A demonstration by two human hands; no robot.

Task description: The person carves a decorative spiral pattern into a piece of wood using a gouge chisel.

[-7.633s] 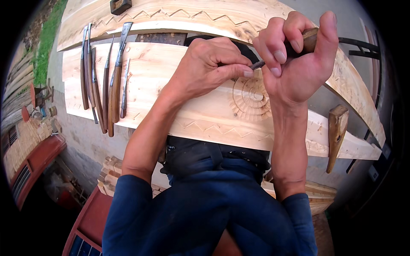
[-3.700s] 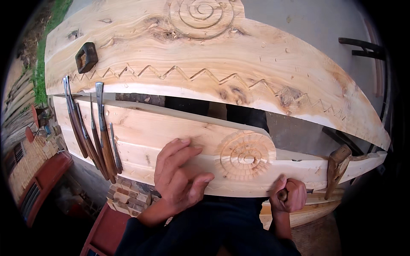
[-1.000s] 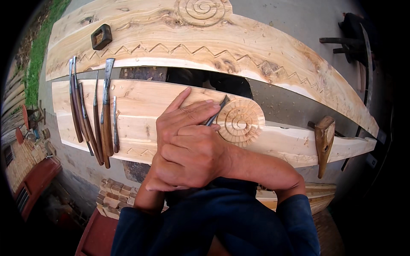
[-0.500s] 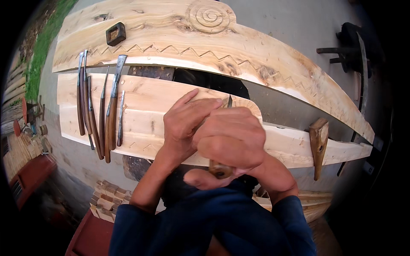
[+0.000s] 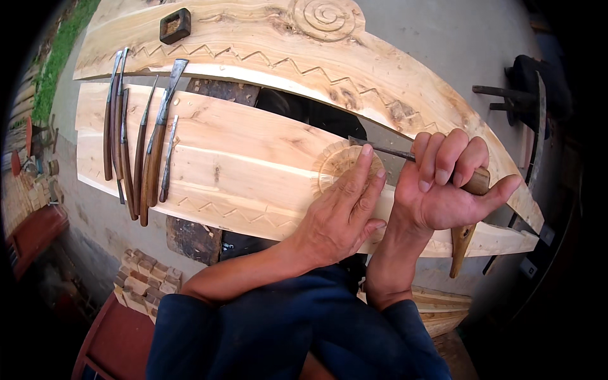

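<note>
My right hand (image 5: pixel 446 183) grips the wooden handle of a chisel (image 5: pixel 389 151), whose steel blade points left onto a round carved rosette (image 5: pixel 339 166) on the near pale plank (image 5: pixel 240 164). My left hand (image 5: pixel 342 212) lies flat on that plank, its fingers stretched up over the rosette and touching the blade near its tip. A zigzag line is cut along the plank's near edge.
Several wood-handled carving chisels (image 5: pixel 142 149) lie in a row at the plank's left end. Behind it lies a second, wider plank (image 5: pixel 266 44) with a zigzag line, a carved spiral (image 5: pixel 324 14) and a small dark block (image 5: pixel 175 25). A wooden mallet (image 5: pixel 462 244) rests under my right hand.
My right hand has swung from over my left hand out to the right, and the rosette and chisel blade now show. My left hand's fingers have slid up onto the rosette.
</note>
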